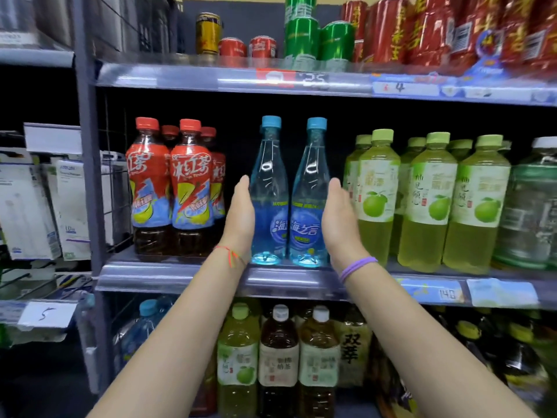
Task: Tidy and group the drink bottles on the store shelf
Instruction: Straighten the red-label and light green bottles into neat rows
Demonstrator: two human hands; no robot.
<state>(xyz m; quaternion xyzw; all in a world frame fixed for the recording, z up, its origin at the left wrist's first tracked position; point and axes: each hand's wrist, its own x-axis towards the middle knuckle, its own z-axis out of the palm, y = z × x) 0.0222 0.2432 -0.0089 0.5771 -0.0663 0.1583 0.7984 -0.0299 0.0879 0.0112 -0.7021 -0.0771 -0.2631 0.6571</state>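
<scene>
Two flat, open hands press two blue bottles between red-capped bottles and green ones.

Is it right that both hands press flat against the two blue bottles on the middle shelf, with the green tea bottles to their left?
Not quite. The head view shows the green tea bottles to the right of the blue bottles; the red-capped bottles stand left. The left hand and right hand do flank the pair.

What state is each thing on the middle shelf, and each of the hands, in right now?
Left blue bottle: upright, capped, left hand flat beside it.
Right blue bottle: upright, capped, beside the first.
Red-capped tea bottles: upright, capped, grouped left.
Green-capped bottles: upright, capped, grouped right.
Left hand: open.
Right hand: open.
</scene>
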